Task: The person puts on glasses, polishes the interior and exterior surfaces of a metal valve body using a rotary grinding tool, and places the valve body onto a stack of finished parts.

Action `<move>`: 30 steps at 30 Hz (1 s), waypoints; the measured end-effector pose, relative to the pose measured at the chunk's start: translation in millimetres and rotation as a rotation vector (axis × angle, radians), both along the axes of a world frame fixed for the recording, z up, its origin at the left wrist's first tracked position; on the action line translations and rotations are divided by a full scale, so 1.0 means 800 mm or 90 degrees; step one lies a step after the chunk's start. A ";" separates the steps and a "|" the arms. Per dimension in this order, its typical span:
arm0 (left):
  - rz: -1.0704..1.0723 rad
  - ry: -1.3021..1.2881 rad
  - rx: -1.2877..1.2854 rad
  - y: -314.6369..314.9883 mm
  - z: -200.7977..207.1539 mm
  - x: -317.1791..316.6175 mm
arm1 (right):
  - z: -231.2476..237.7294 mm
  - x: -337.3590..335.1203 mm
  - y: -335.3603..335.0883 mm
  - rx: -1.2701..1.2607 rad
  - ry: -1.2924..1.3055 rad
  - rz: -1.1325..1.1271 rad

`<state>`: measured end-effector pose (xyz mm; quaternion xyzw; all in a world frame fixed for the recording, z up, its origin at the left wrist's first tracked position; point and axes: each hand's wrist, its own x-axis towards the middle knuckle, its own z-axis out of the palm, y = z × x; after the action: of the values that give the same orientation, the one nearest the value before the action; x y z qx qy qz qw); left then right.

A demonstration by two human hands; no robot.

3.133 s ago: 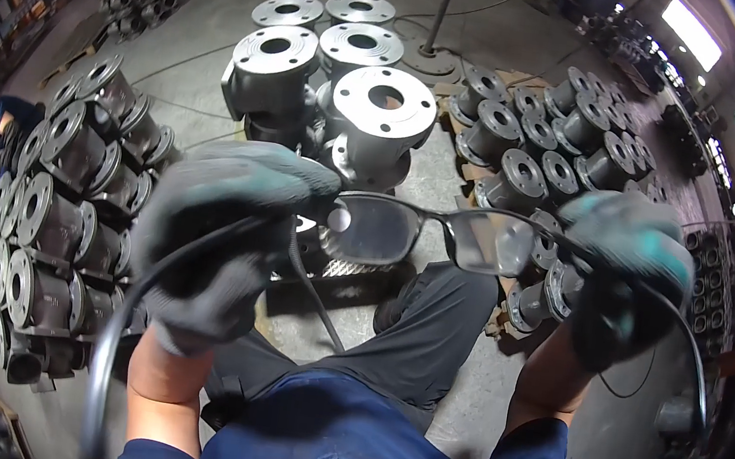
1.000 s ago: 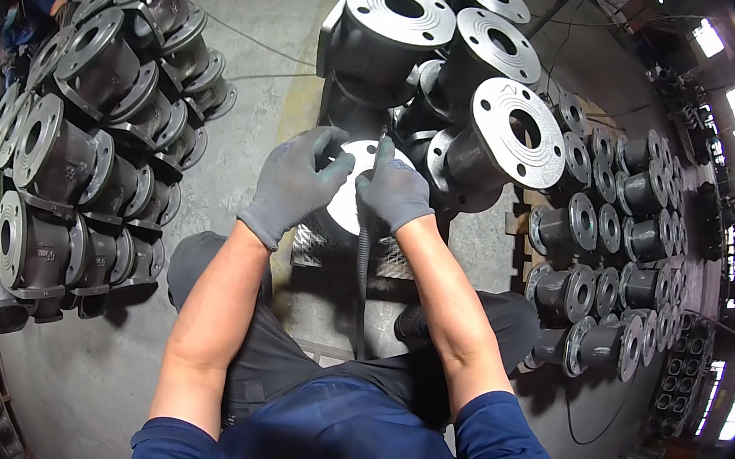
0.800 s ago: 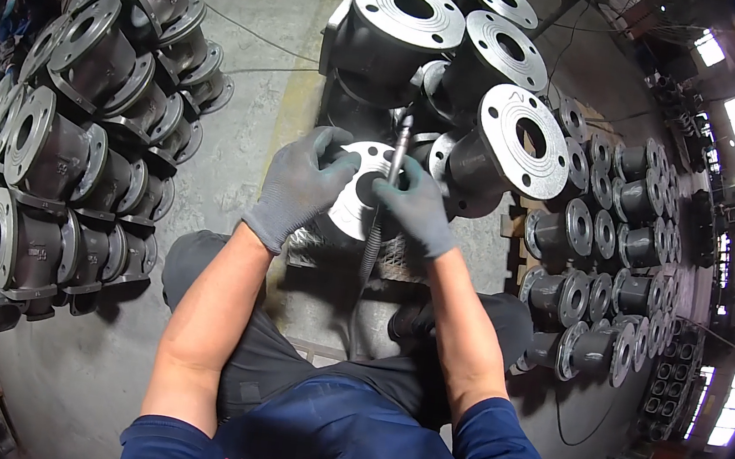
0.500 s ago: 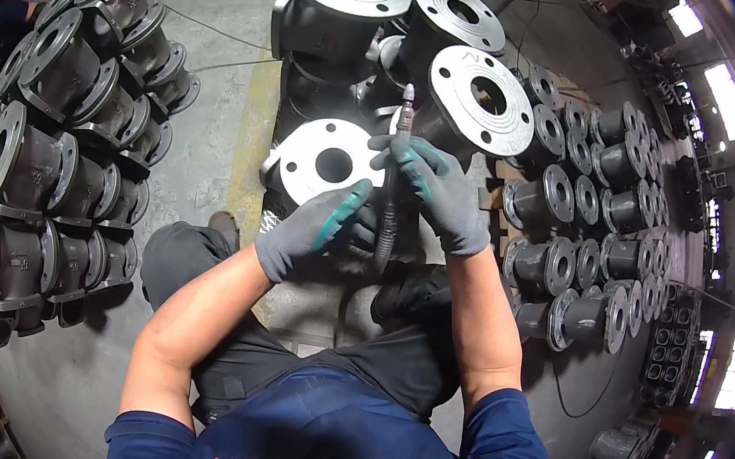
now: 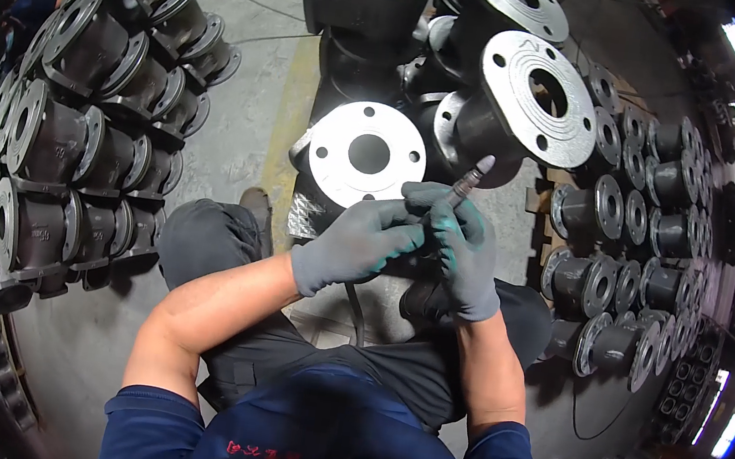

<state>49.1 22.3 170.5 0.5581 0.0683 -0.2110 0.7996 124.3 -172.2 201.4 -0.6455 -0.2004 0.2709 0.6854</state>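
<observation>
i'm looking down on a grey concrete floor (image 5: 244, 113) in a workshop, with a faded yellow stripe running away from my knees. dark cast flanged valve bodies (image 5: 75, 148) stand in packed rows out past my left hand (image 5: 356, 246), more small ones (image 5: 634, 226) crowd the far side of my right hand (image 5: 466, 251), and a few big ones rise straight ahead of both. bright windows curve along the rim beyond the right-hand rows.

half a second ago my hands were higher and more apart, the left reaching across under the tool; now they have drawn in together just short of the bright machined flange (image 5: 368, 153), and the view has swung so that flange sits just ahead of my left knuckles instead of well off to their side.

both hands wear grey gloves. the right is closed around the dark body of a slim pneumatic tool (image 5: 463, 186), and the left curls in against it from the side, fingers (image 5: 400, 229) touching the right glove. the tool sits between the two palms, its long axis tilted up and away from me, leaning toward the right-hand side, with the metal tip poking out above my right fingers toward the big dark flange (image 5: 540, 95) beyond. a black hose (image 5: 356, 306) trails down from below my hands toward my lap.
</observation>
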 end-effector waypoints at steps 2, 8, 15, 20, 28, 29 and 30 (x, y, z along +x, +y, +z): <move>-0.003 0.002 0.084 -0.002 -0.006 0.002 | -0.007 -0.012 0.008 -0.003 0.004 -0.073; 0.099 -0.169 0.093 -0.023 -0.003 0.005 | 0.001 -0.023 0.017 -0.062 -0.094 -0.107; 0.084 -0.262 0.445 0.047 0.021 0.013 | 0.002 -0.007 -0.014 -0.082 -0.038 -0.212; 0.162 -0.050 0.175 0.053 0.019 0.015 | -0.031 0.005 -0.037 -0.085 -0.063 -0.177; -0.060 -0.087 0.013 -0.017 -0.024 0.011 | -0.016 -0.003 -0.026 0.014 0.038 -0.084; -0.070 -0.019 -0.002 -0.018 -0.028 0.009 | -0.017 -0.004 -0.027 0.037 0.011 -0.080; -0.071 -0.018 -0.014 -0.017 -0.030 0.011 | -0.018 -0.004 -0.026 0.048 0.033 -0.086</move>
<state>57.6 8.5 146.3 0.5551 0.0235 -0.2479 0.7936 121.0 -193.1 186.6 -0.6240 -0.1490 0.2327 0.7309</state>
